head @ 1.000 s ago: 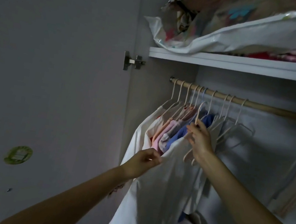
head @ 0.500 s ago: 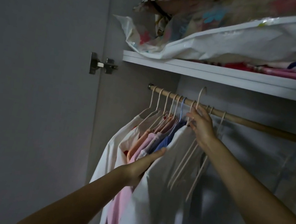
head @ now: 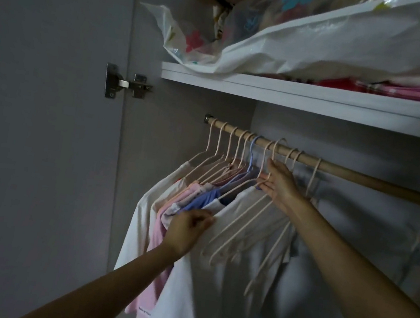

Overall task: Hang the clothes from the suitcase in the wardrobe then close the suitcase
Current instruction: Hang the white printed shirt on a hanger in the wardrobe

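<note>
- Now the white shirt's hanger [head: 273,165] has its hook over the rod [head: 364,176]; half a second ago that hook was above it.
- Right hand [head: 280,184] still pinches the hanger's neck, fingers curled round it.
- Left hand [head: 189,228] has gone from flat against the white shirt [head: 215,282] to gripping its shoulder fabric.
- Judgement: this garment is hung; letting go comes next. The suitcase is out of view.

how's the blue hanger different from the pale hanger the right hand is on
The blue hanger is blue; the pale hanger is cream. The blue one hangs untouched with a blue garment; the right hand grips the pale one, which carries a white shirt. Both are hooked over the wooden rail.
</note>
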